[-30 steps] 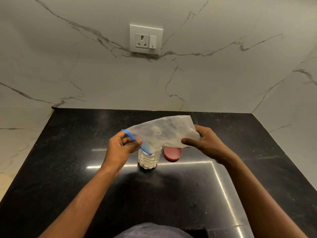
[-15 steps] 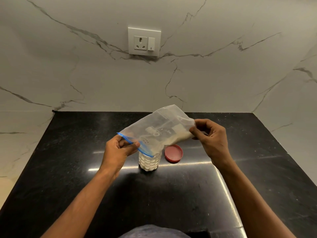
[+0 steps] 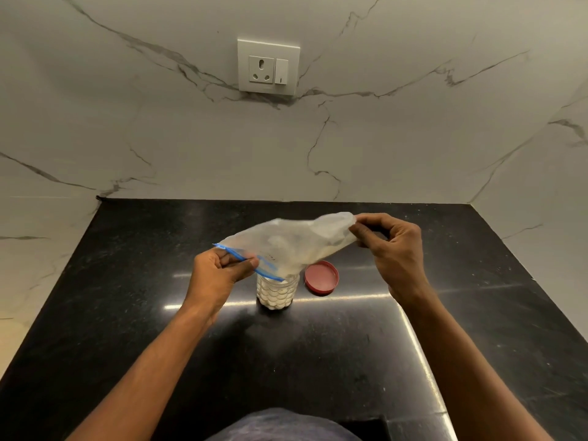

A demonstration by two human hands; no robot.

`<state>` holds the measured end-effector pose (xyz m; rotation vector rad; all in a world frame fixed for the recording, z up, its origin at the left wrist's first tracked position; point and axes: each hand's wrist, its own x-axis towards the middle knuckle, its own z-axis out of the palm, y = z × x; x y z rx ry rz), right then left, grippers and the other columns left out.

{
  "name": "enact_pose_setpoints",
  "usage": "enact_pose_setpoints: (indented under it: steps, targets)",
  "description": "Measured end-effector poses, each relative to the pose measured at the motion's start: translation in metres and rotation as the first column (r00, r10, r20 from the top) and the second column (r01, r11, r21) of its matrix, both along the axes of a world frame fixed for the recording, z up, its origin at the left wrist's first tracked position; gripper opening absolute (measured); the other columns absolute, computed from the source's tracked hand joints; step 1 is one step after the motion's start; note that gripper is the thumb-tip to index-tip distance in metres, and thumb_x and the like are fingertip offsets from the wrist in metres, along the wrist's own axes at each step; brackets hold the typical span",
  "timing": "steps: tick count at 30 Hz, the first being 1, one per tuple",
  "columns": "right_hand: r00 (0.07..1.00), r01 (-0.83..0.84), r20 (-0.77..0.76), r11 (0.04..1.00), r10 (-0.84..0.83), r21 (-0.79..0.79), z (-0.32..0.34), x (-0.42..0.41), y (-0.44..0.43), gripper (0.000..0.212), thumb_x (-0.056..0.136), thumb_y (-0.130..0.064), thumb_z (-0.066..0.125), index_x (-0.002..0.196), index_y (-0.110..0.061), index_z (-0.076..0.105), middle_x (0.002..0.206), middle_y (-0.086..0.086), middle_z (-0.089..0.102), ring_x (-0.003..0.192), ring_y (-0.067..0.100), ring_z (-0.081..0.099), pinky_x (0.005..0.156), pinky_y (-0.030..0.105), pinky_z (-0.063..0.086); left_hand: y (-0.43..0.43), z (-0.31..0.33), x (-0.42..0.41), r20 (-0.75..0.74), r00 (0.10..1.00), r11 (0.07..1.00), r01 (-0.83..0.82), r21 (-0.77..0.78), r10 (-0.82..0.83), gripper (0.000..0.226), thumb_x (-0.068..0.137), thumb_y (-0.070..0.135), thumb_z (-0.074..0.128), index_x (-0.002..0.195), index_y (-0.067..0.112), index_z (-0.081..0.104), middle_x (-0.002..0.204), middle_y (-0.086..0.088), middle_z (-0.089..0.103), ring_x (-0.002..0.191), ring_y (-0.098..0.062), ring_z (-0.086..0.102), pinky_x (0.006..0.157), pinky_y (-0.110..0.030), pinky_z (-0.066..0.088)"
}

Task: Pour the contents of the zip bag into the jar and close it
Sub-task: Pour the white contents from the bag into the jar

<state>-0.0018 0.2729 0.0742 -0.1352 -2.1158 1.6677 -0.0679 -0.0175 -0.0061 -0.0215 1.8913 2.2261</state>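
White marble-patterned walls (image 3: 159,138) with grey veins rise behind a glossy black stone countertop (image 3: 127,313), and a white wall socket with a switch (image 3: 269,66) sits on the back wall above it. Over the middle of the counter, a clear plastic zip bag with a blue seal strip (image 3: 286,243) is held tilted, its blue-edged mouth pointing down and left over the opening of a small clear textured jar (image 3: 277,291) that stands upright on the counter and is filled with white material nearly to its rim. The left hand (image 3: 219,275) pinches the bag's blue zip edge between thumb and curled fingers, just beside the jar's mouth. The right hand (image 3: 393,246) pinches the raised bottom corner of the bag between thumb and fingertips, higher than the left hand. A round red lid (image 3: 321,277) lies flat on the counter just right of the jar, apart from it. Some pale contents show through the bag's lower side. A patch of grey clothing (image 3: 283,424) fills the bottom edge.
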Motion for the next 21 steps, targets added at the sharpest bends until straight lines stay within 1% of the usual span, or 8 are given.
enact_pose_setpoints:
  steps: [3,7,9,11,13,15,19,21]
  targets:
    - [1.0,-0.019,0.02,0.999,0.02,-0.037,0.002,-0.001,-0.003,0.014,0.094,-0.018,0.075,0.108,-0.018,0.075,0.106,0.006,0.077,0.1,0.031,0.073,0.074,0.033,0.065,0.0,0.001,0.0,0.006,1.0,1.0,-0.004,0.001,0.004,0.028,0.084,0.0,0.081,0.105,0.018,0.077,0.099,0.001,0.084,0.095,-0.013,0.081,0.072,-0.02,0.063]
    - [0.981,-0.128,0.144,0.991,0.13,-0.021,0.0,0.0,-0.003,0.057,0.089,-0.015,0.08,0.14,-0.025,0.056,0.122,-0.001,0.071,0.11,0.015,0.073,0.087,0.026,0.062,0.003,0.001,0.0,0.03,0.999,1.0,-0.031,0.002,0.03,0.029,0.083,0.001,0.082,0.107,0.016,0.076,0.098,0.002,0.084,0.094,-0.013,0.081,0.072,-0.021,0.064]
    - [0.983,-0.121,0.126,0.986,0.135,-0.118,-0.002,0.001,0.0,0.066,0.088,-0.005,0.08,0.146,-0.019,0.051,0.122,0.001,0.073,0.11,0.015,0.074,0.09,0.025,0.061,0.004,0.001,-0.001,0.047,0.998,0.999,-0.043,0.002,0.043,0.028,0.083,0.0,0.081,0.106,0.015,0.076,0.096,0.002,0.084,0.094,-0.014,0.081,0.071,-0.021,0.064]
    - [0.994,-0.058,0.08,0.975,0.077,-0.213,-0.001,0.002,0.0,0.055,0.089,-0.004,0.078,0.139,-0.013,0.059,0.117,0.005,0.076,0.107,0.021,0.076,0.087,0.03,0.063,0.004,0.001,-0.002,0.062,0.997,0.999,-0.048,-0.009,0.048,0.027,0.084,0.001,0.081,0.105,0.016,0.075,0.096,0.002,0.084,0.094,-0.014,0.081,0.073,-0.023,0.065]
    - [0.998,-0.01,0.061,0.987,0.02,-0.163,-0.002,0.002,-0.002,0.036,0.088,-0.016,0.078,0.123,-0.012,0.07,0.111,0.007,0.077,0.104,0.026,0.076,0.083,0.034,0.065,0.002,0.001,-0.003,0.067,0.996,0.998,-0.052,-0.017,0.053,0.027,0.084,0.002,0.081,0.105,0.018,0.075,0.095,0.003,0.084,0.093,-0.013,0.081,0.074,-0.025,0.065]
    - [0.998,0.0,0.062,0.996,0.006,-0.087,-0.004,0.002,-0.004,0.031,0.087,-0.027,0.077,0.114,-0.012,0.075,0.11,0.008,0.076,0.104,0.028,0.074,0.084,0.037,0.065,0.003,0.0,-0.003,0.065,0.997,0.999,-0.051,-0.016,0.052,0.027,0.085,0.001,0.081,0.104,0.019,0.075,0.093,0.004,0.084,0.091,-0.012,0.081,0.073,-0.024,0.065]
    - [0.997,-0.025,0.072,0.974,0.042,-0.226,-0.003,0.0,-0.007,0.029,0.094,-0.014,0.073,0.123,-0.014,0.07,0.11,0.007,0.077,0.105,0.028,0.076,0.081,0.036,0.066,0.004,0.001,-0.003,0.061,0.997,0.999,-0.051,-0.018,0.052,0.024,0.084,0.001,0.08,0.101,0.018,0.075,0.088,0.007,0.084,0.088,-0.011,0.081,0.07,-0.021,0.065]
    - [0.993,-0.064,0.077,0.951,0.091,-0.303,-0.004,0.0,-0.009,0.028,0.094,-0.01,0.072,0.122,-0.012,0.072,0.114,0.006,0.079,0.112,0.03,0.074,0.089,0.037,0.064,0.004,0.001,-0.003,0.058,0.997,0.998,-0.058,-0.015,0.059,0.023,0.083,0.001,0.081,0.098,0.018,0.075,0.088,0.006,0.084,0.087,-0.012,0.081,0.07,-0.022,0.065]
